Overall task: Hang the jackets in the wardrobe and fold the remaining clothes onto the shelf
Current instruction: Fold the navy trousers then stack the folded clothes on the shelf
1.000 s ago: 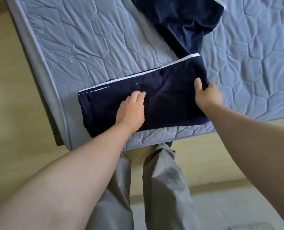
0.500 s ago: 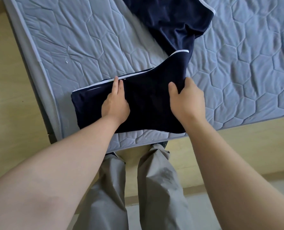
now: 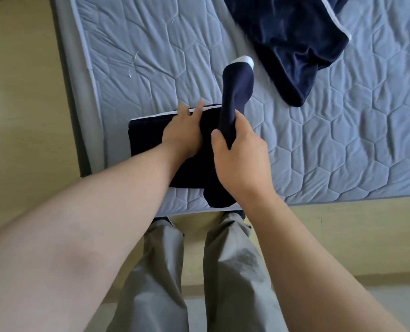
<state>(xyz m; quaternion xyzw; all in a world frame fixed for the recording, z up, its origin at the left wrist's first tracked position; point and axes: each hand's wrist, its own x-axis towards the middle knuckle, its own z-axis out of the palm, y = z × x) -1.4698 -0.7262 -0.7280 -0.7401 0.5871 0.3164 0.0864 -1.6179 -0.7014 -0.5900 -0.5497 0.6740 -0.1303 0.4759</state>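
1. Head view, the only one: the navy garment [image 3: 149,137] lies partly folded at the near corner of the bed [image 3: 330,144], a flat dark rectangle with white trim [image 3: 243,60] showing along its far edge and on the raised end.
2. The left hand [image 3: 187,133] lies flat on top of the fold. Its fingers [image 3: 184,110] are stretched out and spread toward the far edge, pressing down and gripping nothing.
3. The right hand [image 3: 241,161] has the loose end of that same garment bunched in its grasp, thumb and fingers curled tight round it. The cloth stands up out of the fist and droops below it past the bed edge.
4. Handling, as I judge it: light, soft, limp fabric with a slight sheen, so probably a little slippery. It holds no shape of its own, and the layers could slide unless one palm pins them.
5. Best hold, to my eye: along the trimmed hem or at a corner, where the seam gives some body. A fistful mid-panel only wrinkles it.
6. A second navy garment [image 3: 292,46] lies crumpled farther up the bed, well apart from the fold and with no hand on it.
7. The person's grey trousers [image 3: 165,271] stand just beside the bed edge, on the pale floor [image 3: 19,104].
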